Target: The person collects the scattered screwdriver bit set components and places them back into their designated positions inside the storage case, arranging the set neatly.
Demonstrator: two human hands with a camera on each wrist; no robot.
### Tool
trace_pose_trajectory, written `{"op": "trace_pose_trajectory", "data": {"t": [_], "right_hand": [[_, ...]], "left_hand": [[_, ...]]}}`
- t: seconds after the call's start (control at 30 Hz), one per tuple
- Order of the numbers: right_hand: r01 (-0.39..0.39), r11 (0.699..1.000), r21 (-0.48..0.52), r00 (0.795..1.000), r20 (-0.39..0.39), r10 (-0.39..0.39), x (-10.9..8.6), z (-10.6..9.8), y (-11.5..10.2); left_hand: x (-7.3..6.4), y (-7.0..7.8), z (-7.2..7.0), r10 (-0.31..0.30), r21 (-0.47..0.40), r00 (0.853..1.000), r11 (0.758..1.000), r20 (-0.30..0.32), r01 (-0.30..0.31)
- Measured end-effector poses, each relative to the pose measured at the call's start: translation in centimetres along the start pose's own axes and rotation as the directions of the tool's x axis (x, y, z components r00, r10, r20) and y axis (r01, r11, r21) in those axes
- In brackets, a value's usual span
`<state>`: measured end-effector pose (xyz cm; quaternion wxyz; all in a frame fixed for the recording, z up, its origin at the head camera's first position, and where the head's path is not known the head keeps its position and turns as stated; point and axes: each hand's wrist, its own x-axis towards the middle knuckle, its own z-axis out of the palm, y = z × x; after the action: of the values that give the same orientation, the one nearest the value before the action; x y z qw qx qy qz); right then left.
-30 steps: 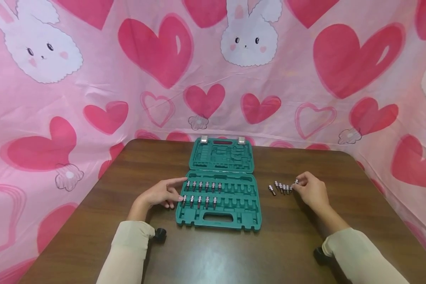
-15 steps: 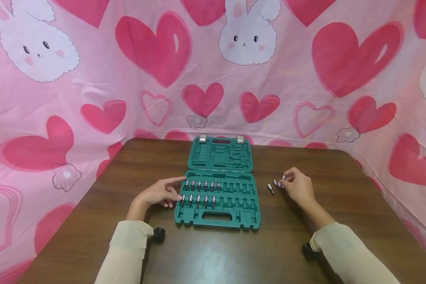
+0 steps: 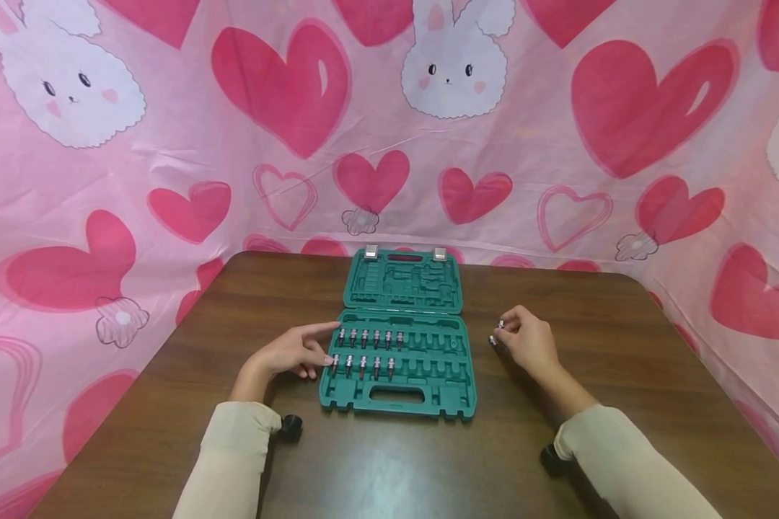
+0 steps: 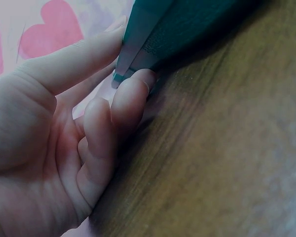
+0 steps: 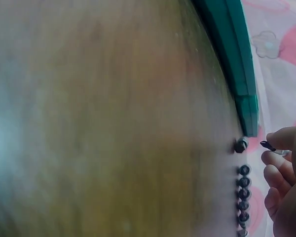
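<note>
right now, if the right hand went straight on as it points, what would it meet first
Probably the lone bit ahead of the right hand; height is unclear, so perhaps the green case.

Soft, even light fills the head view, leaving a pale glare on the wooden surface (image 3: 386, 461), while both wrist views look dimmer and hazier, smeared by blur.
</note>
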<state>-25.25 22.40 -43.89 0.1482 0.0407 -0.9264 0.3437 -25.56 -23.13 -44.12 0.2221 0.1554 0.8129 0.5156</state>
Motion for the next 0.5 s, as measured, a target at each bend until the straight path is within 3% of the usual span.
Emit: {"op": "trace_pose_trajectory", "data": {"t": [0.5], "right_hand": [[0.069,0.998,0.003,0.998,-0.005,-0.069,-0.1,1.8,-2.1]], "left_hand": [[-0.1,0.2,0.0,-0.002,0.008,1.000,1.000,0.000,0.002]]}}
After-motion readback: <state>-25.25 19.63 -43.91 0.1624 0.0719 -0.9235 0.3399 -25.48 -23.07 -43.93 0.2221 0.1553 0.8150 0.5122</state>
